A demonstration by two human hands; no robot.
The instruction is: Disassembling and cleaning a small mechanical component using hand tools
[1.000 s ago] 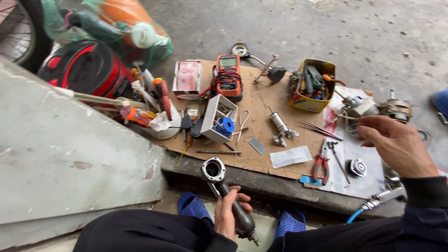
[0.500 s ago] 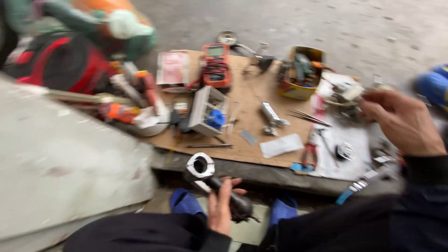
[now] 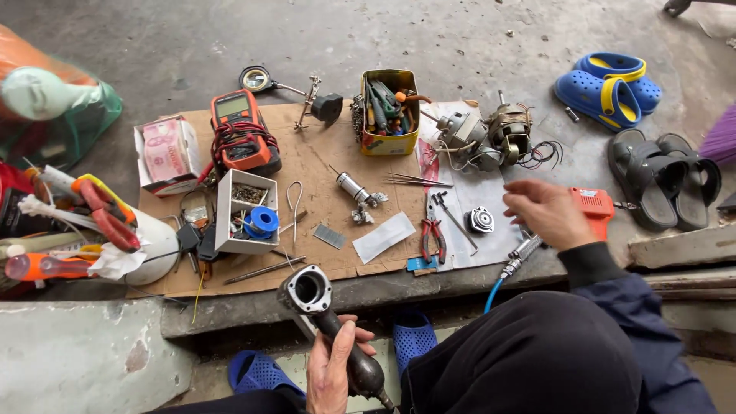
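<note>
Low before the cardboard mat (image 3: 307, 165), the left hand (image 3: 331, 376) grips a dark metal tool housing (image 3: 326, 326) by its slim handle — likely heavy, rigid — while the right hand (image 3: 546, 215), fingers loosely curled, hovers empty.

A dark tool housing (image 3: 322, 307) with an open round mouth is held by its handle in the left hand (image 3: 330, 372). The right hand (image 3: 546, 213) is poised with fingers curled over a small round metal part (image 3: 481, 220), beside red-handled pliers (image 3: 431, 236) on the cardboard sheet (image 3: 314, 165).

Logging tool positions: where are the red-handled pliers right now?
In the head view, the red-handled pliers lie right of centre on the cardboard's right edge, between the white paper strip and the small round metal part.
</note>
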